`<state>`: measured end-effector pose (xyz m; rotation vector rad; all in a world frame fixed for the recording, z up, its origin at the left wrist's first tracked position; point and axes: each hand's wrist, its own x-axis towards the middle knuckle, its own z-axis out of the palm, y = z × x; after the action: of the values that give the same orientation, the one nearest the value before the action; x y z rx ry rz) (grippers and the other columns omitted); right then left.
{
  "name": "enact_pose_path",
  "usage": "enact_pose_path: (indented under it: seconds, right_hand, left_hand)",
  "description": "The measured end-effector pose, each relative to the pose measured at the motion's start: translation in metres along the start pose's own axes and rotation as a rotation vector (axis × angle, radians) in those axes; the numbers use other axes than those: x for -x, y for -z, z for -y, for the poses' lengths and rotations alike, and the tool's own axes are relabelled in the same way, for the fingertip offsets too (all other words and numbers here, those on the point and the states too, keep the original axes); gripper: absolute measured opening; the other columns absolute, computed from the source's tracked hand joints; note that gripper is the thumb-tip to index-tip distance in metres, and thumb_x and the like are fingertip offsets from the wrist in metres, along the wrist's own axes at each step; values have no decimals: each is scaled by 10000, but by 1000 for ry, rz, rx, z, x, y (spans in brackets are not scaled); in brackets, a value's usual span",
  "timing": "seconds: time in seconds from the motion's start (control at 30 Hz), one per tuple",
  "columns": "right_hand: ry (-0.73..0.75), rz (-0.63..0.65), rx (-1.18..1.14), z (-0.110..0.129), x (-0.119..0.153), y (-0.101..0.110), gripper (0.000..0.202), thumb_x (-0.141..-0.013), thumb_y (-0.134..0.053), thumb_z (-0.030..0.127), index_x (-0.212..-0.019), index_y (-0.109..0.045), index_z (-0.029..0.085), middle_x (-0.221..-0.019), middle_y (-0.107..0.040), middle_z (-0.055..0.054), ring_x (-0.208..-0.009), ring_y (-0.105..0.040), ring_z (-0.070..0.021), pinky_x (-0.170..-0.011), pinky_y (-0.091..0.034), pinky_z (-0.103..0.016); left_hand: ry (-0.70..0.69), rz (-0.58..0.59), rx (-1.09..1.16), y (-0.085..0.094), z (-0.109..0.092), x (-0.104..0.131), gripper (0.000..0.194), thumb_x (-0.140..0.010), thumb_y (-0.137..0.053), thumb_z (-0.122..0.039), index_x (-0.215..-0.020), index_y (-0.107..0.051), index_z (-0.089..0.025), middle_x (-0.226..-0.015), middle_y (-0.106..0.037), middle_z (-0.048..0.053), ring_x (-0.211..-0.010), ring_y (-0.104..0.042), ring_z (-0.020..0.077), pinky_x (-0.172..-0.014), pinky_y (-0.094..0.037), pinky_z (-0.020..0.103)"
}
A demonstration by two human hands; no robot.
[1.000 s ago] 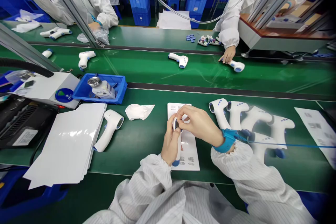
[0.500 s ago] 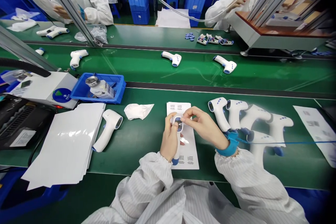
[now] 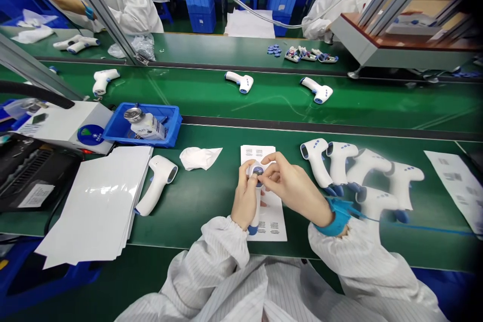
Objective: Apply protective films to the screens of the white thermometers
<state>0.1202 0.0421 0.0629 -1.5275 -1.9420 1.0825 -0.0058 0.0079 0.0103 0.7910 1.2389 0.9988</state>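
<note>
My left hand [image 3: 244,198] is closed around a white and blue thermometer gun [image 3: 256,215], its small screen facing up towards me. Fingers of my right hand [image 3: 293,187] are pinched together at that screen; whatever they hold is too small to make out. Beneath both hands lies a white printed sheet [image 3: 274,224]. Several more thermometer guns [image 3: 316,161] lie to the right of my right hand, some looking wrapped in clear film. Over on the left, a single thermometer gun [image 3: 158,183] rests beside a crumpled white tissue [image 3: 199,158].
A blue tray [image 3: 173,126] with a bottle in it stands at the back left, near a white box [image 3: 64,126] and a stack of white sheets [image 3: 90,211]. Thermometer guns lie along the green conveyor belt [image 3: 181,95]. A blue wrist strap [image 3: 337,216] trails a cord rightward.
My right fingertips have shifted lower and onto the screen of the thermometer gun. On the belt, the thermometer guns have travelled left. Across the belt, a co-worker's hand at left has risen.
</note>
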Motion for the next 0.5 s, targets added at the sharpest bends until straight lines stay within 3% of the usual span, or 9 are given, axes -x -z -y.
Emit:
enact_pose_path:
  seconds: [0.1,0.17,0.23,0.37,0.5]
  right_hand:
    - [-71,100,-303,-7,-3,0,198,-861,-568,329,-985,-434,254,-634,-638,61,-566,-663,-160,-557,-510,-273]
    - [-104,136,-386,-13,-4,-1,212,-873,-554,392,-982,-447,246,-592,-600,66,-531,-634,-155,-537,-512,-277]
    - [-82,61,-309,-18,-5,-3,229,-872,-558,425,-979,-487,236,-668,-624,27,-619,-638,-167,-571,-516,-292]
    - [123,-131,-138,-21,-6,-14,272,-819,-645,358,-1041,-547,232,-1099,-610,-72,-1048,-582,-229,-852,-505,-381]
    - [245,-175,-168,-14,-8,-21,162,-863,-607,273,-1023,-602,249,-1083,-624,-52,-1057,-569,-217,-924,-468,-392]
  left_hand:
    - [8,0,13,2,1,-2,363,-944,-372,-419,-1293,-430,-341,-1039,-595,36,-706,-585,146,-471,-532,219]
    - [5,8,26,4,1,-3,373,-938,-385,-443,-1297,-426,-346,-1088,-568,43,-724,-589,148,-468,-534,221]
    - [5,30,72,5,2,-3,400,-930,-405,-453,-1314,-399,-341,-1045,-549,41,-690,-578,139,-451,-525,223]
    - [9,110,205,7,0,-1,500,-882,-518,-354,-1345,-335,-313,-895,-509,0,-491,-484,72,-403,-457,210]
    - [-24,173,239,7,-7,7,605,-791,-584,-201,-1327,-329,-313,-936,-508,-4,-452,-467,45,-402,-424,211]
